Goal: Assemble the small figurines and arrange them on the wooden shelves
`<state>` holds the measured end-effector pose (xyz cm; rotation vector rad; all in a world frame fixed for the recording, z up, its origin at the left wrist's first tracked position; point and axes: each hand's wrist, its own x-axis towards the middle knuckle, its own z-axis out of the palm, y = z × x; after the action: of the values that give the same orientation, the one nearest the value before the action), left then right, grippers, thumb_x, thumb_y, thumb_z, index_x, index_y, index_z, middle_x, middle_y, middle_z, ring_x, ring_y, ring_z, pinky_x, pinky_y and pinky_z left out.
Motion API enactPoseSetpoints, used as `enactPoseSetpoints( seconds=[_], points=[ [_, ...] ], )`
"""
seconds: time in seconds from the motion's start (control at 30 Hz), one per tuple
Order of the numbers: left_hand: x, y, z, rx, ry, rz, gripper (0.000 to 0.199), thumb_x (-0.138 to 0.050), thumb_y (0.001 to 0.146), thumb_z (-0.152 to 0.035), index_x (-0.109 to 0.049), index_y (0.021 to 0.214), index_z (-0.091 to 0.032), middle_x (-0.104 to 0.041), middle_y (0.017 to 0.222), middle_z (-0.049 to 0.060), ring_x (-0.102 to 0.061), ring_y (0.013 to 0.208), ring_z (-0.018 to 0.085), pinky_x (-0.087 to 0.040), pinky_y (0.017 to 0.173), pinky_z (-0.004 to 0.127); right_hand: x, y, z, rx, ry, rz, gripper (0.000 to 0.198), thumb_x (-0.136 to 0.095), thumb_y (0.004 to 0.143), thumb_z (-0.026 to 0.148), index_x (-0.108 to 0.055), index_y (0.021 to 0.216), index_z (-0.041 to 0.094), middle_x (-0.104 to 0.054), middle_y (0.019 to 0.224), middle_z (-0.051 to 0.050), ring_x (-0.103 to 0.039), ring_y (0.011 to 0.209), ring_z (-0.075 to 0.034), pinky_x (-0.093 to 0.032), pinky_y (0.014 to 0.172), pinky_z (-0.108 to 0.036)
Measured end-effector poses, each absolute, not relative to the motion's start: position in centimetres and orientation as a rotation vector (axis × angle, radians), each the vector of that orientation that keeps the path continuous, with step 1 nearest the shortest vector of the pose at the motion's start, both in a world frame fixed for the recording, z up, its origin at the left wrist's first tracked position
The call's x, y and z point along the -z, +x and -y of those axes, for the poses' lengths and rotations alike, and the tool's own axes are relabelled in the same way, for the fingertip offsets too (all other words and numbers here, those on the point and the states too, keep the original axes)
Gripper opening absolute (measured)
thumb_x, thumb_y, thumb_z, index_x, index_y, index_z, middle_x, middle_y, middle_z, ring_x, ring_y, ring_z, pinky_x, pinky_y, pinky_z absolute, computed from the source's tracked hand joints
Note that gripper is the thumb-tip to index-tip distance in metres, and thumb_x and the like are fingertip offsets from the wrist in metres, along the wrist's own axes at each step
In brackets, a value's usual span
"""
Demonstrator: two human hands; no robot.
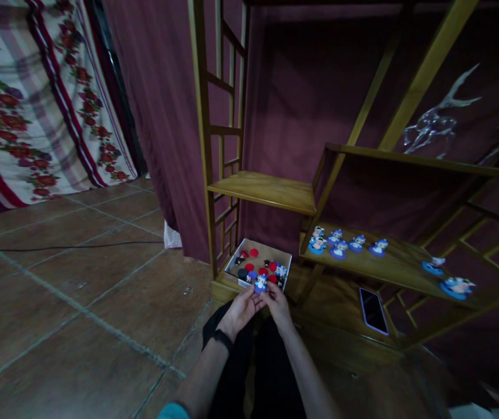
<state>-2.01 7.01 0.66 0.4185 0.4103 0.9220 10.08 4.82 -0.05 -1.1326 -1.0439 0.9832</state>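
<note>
Between both hands, in front of my knees, is a small purple-and-white figurine (261,283) on a round purple base. My left hand (244,308) holds it from the left, palm partly turned up. From the right, the fingers of my right hand (276,299) are closed on the same figurine. Just beyond them sits a shallow white box (271,251) with a brown inside. In it lie several figurines and round red, black and blue pieces; my hands hide part of its near edge.
A wooden shelf (389,269) at the right carries several purple and blue figurines. Below it lies a phone (374,310). A bare-topped wooden shelf board (266,191) is above the box. A clear deer ornament (430,131) stands upper right. A black cable (78,247) crosses the tiled floor.
</note>
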Motion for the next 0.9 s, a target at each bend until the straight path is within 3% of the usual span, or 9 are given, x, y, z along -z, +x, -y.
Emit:
enactPoseSetpoints(
  seconds=[0.27,0.67,0.9],
  points=[
    [-0.9,-1.4,-7.1,-0.949,0.498,-0.46,0.032,-0.057,0.079,-0.021,-0.051,0.11,-0.02,-0.066,0.096,0.009,-0.064,0.086,0.019,-0.047,0.08,0.035,0.3,10.8,-5.5,-0.966,-1.229,1.121,0.041,-0.065,0.063,0.033,-0.062,0.102,0.021,-0.067,0.089,-0.002,-0.06,0.082,-0.02,-0.046,0.081,-0.034],
    [-0.3,-0.8,-7.3,-1.028,0.506,-0.485,0.022,-0.061,0.076,-0.02,-0.054,0.096,-0.015,-0.067,0.093,0.012,-0.066,0.082,0.022,-0.049,0.078,0.037,0.9,11.1,-5.6,-1.013,-1.222,1.037,0.044,-0.065,0.063,0.033,-0.062,0.105,0.021,-0.067,0.096,-0.004,-0.061,0.089,-0.023,-0.047,0.083,-0.037],
    [-0.4,-0.8,-7.1,-1.019,0.498,-0.517,0.024,-0.062,0.075,-0.015,-0.053,0.098,-0.015,-0.067,0.089,0.011,-0.066,0.084,0.022,-0.05,0.076,0.036,1.0,11.2,-5.5,-0.968,-1.242,1.023,0.043,-0.066,0.062,0.03,-0.062,0.104,0.021,-0.067,0.094,-0.003,-0.061,0.089,-0.022,-0.047,0.083,-0.036]
  ],
)
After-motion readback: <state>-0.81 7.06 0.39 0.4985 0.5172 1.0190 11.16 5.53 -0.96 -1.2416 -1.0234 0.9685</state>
